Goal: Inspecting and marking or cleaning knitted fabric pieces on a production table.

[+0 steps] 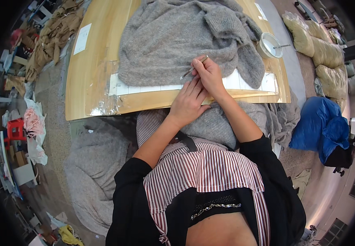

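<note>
A grey knitted sweater (pixel 165 49) lies spread on the table, its ribbed hem toward me. Between the fingers and thumb of my right hand (pixel 210 78) is a thin pen-like tool (pixel 189 73) with a pale tip, slanting down to the left over the hem. I cannot make out its exact kind. My left hand (pixel 188 102) rests at the table's near edge, fingers stretched forward, their tips by the hem and partly covered by the right hand. Under the hem runs a marked white paper strip (pixel 136 89), covered with clear film.
The yellowish wooden board (pixel 99 49) forms the tabletop. A white bowl (pixel 269 45) with a thin handle sticking out stands at its right. Grey knits (pixel 91 168) are heaped left of my lap. Stuffed sacks (pixel 328 53) and a blue bag (pixel 319 123) line the right side.
</note>
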Demonstrator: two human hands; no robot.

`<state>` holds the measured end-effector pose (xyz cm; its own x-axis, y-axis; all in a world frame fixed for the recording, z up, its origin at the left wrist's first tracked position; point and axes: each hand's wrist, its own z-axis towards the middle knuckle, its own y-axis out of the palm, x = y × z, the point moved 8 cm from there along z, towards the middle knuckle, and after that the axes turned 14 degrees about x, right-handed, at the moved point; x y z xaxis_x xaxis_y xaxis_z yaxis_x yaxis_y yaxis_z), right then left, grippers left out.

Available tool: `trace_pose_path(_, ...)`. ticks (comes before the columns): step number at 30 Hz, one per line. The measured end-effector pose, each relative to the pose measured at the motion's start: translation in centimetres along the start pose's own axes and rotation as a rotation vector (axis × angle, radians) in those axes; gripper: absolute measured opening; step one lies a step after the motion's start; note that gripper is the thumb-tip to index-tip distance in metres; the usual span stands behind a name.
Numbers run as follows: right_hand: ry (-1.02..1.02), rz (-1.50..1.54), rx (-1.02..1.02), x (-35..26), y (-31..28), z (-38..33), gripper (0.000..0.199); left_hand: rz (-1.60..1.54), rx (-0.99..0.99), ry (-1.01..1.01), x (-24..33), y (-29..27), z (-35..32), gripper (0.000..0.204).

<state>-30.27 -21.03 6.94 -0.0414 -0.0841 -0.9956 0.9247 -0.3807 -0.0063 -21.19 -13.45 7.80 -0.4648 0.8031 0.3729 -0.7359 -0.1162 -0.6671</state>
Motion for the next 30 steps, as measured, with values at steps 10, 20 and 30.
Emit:
trace_pose_path(10, 0.128, 0.102, -0.078, -0.8, 3.3, 0.4, 0.022, -0.034, 0.016, -0.046, -0.4, -0.1, -0.5, 0.058)
trace_pose_path(20, -0.060, -0.105, -0.120, -1.2, 5.9, 0.3, 0.019, -0.039, 0.023, -0.080, -0.8, 0.6, -0.8, 0.052)
trace_pose_path(30, 0.067, 0.016, -0.082, -0.7, 5.7, 1.1, 0.020, -0.044, 0.023, -0.054, -0.8, 0.6, -0.9, 0.057)
